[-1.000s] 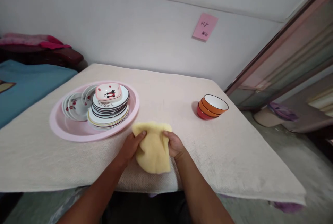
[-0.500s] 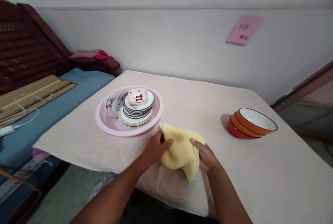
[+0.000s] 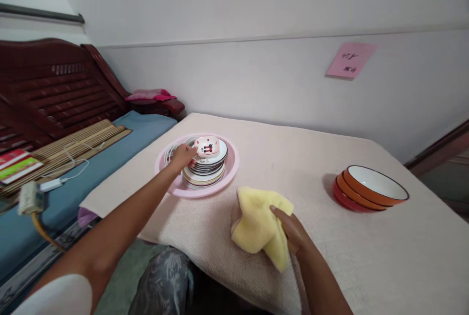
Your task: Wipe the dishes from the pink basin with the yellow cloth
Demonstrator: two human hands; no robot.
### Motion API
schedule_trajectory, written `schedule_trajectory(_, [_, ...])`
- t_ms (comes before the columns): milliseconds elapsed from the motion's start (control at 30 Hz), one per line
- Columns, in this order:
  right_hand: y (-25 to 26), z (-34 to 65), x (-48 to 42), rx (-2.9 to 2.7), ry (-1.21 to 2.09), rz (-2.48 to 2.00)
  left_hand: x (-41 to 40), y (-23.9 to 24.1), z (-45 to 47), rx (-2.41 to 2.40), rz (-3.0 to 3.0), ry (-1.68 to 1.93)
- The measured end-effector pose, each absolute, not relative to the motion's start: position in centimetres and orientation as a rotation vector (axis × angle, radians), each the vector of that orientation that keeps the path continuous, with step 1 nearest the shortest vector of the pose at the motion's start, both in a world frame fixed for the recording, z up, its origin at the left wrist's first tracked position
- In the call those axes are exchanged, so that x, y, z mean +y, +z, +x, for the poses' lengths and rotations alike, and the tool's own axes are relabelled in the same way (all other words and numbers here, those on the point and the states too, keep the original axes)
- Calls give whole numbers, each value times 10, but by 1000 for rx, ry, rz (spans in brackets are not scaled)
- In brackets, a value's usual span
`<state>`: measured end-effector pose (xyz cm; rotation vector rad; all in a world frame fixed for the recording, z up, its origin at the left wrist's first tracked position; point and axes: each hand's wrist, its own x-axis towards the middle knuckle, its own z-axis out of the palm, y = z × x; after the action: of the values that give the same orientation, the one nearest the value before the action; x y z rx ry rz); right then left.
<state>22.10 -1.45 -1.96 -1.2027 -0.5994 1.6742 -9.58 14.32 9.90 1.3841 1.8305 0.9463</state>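
My left hand (image 3: 183, 156) reaches into the pink basin (image 3: 233, 171) and pinches the left side of a small white bowl (image 3: 207, 145) with red dots and a cartoon figure. That bowl sits on a stack of white plates (image 3: 204, 173), some dark-rimmed. Partly behind my left hand, more dishes lean at the basin's left side. In my right hand (image 3: 291, 229) a yellow cloth (image 3: 258, 220) is gripped by its right part, thumb on top. The cloth's other end hangs loose just above the table's near edge.
Orange and red bowls (image 3: 370, 188) are stacked at the table's right. The table (image 3: 286, 154) has a pale cloth cover and stands against a wall with a pink note (image 3: 351, 60). To the left is a wooden bench (image 3: 62, 90) with a blue cushion, a bamboo mat and a power strip (image 3: 32, 199).
My left hand has let go of the yellow cloth and moved left and forward to the small bowl. My right hand keeps the cloth. The view has turned slightly left.
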Motion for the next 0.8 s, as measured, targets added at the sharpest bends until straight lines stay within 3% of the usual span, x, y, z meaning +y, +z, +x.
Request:
schedule_trajectory(333, [-11,217,-16,-577,1685,-1207,206,86,-98,2055,1590,502])
schedule_trajectory(800, [-19,218,-15,-643,1648,-1225,210,97,-104,2219,1863,515])
